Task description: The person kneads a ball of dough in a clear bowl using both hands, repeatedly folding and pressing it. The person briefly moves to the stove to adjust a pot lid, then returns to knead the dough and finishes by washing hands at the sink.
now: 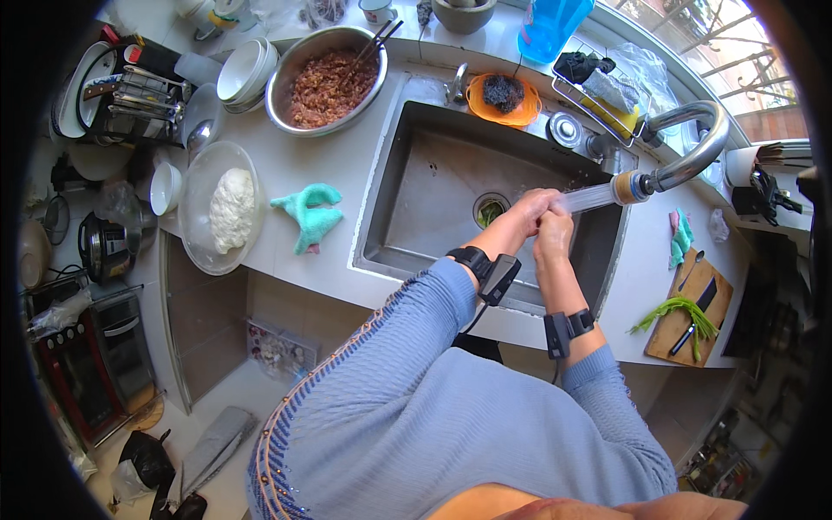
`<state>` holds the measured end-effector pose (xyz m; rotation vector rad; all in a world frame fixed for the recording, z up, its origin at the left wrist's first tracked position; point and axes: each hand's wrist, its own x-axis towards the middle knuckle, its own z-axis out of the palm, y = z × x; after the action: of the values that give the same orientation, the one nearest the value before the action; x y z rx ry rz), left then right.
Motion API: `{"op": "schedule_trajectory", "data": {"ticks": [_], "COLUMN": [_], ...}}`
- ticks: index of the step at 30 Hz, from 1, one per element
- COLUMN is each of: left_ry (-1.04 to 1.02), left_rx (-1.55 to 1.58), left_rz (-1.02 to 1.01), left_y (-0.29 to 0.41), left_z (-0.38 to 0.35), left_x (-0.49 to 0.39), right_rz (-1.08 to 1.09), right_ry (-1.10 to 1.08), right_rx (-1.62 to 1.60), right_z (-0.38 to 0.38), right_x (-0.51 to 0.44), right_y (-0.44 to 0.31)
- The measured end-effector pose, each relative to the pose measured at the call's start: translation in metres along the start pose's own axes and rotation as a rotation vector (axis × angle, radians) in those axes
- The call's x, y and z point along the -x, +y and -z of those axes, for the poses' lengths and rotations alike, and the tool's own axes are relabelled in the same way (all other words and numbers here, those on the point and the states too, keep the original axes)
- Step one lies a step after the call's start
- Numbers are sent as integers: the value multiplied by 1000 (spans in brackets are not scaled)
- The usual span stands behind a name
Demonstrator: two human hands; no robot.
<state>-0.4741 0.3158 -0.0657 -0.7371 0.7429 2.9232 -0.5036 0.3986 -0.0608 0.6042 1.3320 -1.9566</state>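
Observation:
Over the stainless-steel sink (442,175), my left hand (532,207) and my right hand (556,226) press together under running water. The stream (585,198) comes from the spout head (627,188) of a curved metal faucet (705,130) at the right. My fingers overlap, and I cannot tell whether anything is between them. Green scraps (489,213) lie in the drain strainer (492,199), just left of my hands. Each wrist wears a black strap with a small device.
On the left counter are a steel bowl of minced meat (331,91) with chopsticks, a bowl of dough (232,208) and a turquoise cloth (312,218). Behind the sink sits an orange dish with a scouring pad (504,94). At right, a cutting board (663,341) bears green stalks and a knife.

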Motion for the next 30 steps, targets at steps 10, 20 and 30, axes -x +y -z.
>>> {"op": "schedule_trajectory", "data": {"ticks": [10,20,30], "left_ry": [131,59,206], "left_rx": [64,-579,-646], "left_rz": [-20,61,-154], "left_y": [12,30,43], "left_z": [-21,26,19], "left_x": [21,48,49], "right_rz": [1276,1396,1394], "right_ry": [-574,-871,-985], "right_rx": [1198,2114,2137], "right_z": [-1,42,30], "right_x": [74,59,71], "right_y": [-29,-71,-83]}}
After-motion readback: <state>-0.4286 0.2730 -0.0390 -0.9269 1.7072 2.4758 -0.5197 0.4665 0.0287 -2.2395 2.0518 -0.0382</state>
